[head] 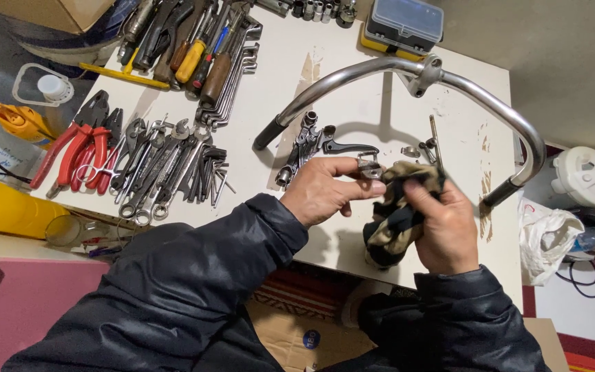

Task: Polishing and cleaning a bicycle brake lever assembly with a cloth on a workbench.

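Note:
My left hand (pixel 321 193) pinches a small metal clamp part (pixel 368 166) between thumb and fingers above the white table (pixel 352 110). My right hand (pixel 442 227) grips a crumpled olive and black rag (pixel 397 220) and presses it against the part. Just beyond the hands lie a black brake lever (pixel 342 145) and a few small metal fittings (pixel 418 149). A chrome bicycle handlebar (pixel 408 69) curves across the table behind them.
Red-handled pliers (pixel 74 155), spanners and hex keys (pixel 173 169) lie at the left. Screwdrivers (pixel 197 52) lie at the top, a small parts box (pixel 404 24) at the back. A white plastic bag (pixel 549 238) hangs off the right edge.

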